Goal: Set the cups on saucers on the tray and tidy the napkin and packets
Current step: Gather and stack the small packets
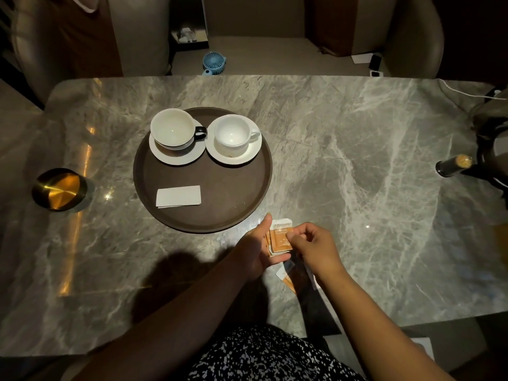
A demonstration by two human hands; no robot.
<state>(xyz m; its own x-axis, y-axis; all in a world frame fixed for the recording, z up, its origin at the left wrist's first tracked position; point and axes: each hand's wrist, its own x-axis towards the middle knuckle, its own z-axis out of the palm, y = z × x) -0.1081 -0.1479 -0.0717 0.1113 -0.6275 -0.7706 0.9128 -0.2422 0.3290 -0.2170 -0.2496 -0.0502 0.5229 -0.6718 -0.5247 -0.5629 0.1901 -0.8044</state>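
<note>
On the marble table sits a round brown tray [242,199]. At its back a white cup with a black handle [173,130] stands on a saucer [165,156], and beside it a white cup [233,134] stands on a second saucer [254,154]. A folded white napkin [178,196] lies at the tray's front left. Just off the tray's front right edge, my left hand [254,248] holds a small stack of orange and white packets [280,237]. My right hand [313,246] pinches the top packet of that stack. More packets [287,279] lie on the table under my right wrist.
A brass cup [59,188] stands left of the tray. A dark bottle with a cork [453,163] lies at the right edge beside a dark rounded object. A white cable [467,93] runs at the far right corner. A blue fan [214,61] is on the floor beyond.
</note>
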